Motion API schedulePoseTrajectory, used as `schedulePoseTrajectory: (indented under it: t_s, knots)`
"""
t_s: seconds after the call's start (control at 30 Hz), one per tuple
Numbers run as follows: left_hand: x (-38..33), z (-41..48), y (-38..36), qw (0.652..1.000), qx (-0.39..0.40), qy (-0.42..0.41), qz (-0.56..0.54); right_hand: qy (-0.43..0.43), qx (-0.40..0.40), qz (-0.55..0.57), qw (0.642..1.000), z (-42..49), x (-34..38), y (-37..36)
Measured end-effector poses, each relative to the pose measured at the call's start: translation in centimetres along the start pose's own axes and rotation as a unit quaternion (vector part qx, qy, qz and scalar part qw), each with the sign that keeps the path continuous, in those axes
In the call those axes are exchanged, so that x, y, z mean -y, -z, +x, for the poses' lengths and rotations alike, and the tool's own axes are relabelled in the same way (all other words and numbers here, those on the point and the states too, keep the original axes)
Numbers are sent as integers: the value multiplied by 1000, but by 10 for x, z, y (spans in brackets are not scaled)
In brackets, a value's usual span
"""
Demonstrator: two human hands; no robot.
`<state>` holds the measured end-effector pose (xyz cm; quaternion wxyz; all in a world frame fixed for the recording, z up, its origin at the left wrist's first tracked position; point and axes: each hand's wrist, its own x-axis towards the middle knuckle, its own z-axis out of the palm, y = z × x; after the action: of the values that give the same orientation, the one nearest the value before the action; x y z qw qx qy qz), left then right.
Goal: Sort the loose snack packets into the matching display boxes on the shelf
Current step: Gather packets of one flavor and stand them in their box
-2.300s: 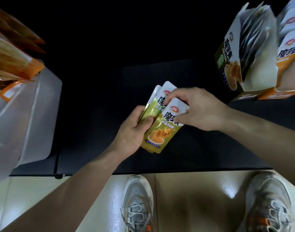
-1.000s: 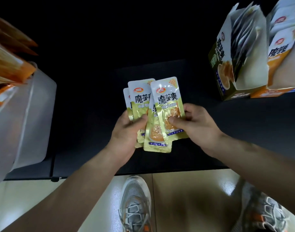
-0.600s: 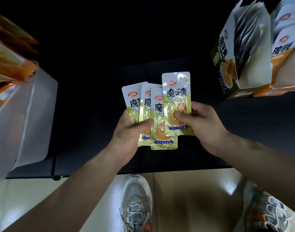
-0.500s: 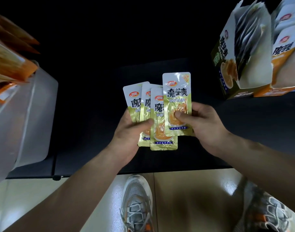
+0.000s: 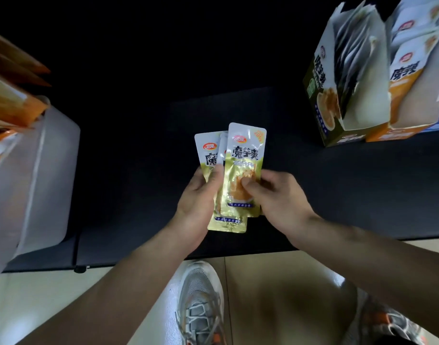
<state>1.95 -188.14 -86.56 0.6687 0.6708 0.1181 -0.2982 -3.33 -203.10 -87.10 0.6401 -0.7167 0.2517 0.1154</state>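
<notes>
Two hands on the gold snack packets [image 5: 208, 155], well left of the green display box [image 5: 320, 95]: left hand [image 5: 198, 205] grips the rear ones, right hand [image 5: 280, 202] pinches the front packet [image 5: 245, 155] in curled fingers [image 5: 249, 189].

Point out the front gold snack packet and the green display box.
front gold foil snack packet [image 5: 245, 155], head view, printed upper half.
dark green cardboard display box [image 5: 318, 73], head view, left printed side.

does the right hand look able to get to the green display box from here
Probably yes. The right hand pinches the front packet while the left hand holds the other packets, and only bare shelf lies between the right hand and the green display box.
</notes>
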Motion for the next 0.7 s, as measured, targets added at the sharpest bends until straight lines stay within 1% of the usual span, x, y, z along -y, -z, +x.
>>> schedulePoseTrajectory:
  t_s: [0.1,0.17,0.3,0.37,0.47,0.57,0.7]
  knots:
    - [2,-1,-8,993,52,-41,99,5,20,-92,996,-3,5,8]
    - [0,0,-15,988,63,-34,137,-2,37,-129,991,-4,8,19]
    - [-12,-5,-33,979,84,7,184,0,103,-211,972,-10,12,57]
    - [-18,-8,-47,971,75,5,228,2,109,-249,962,-18,13,76]
    - [-37,-13,-75,967,49,-15,250,10,67,-263,962,-27,8,106]
    - [-68,-16,-113,961,46,-78,261,0,24,-244,969,-33,-1,139]
    - [-101,-7,-167,965,27,-152,213,-8,-26,-206,978,-37,-14,174]
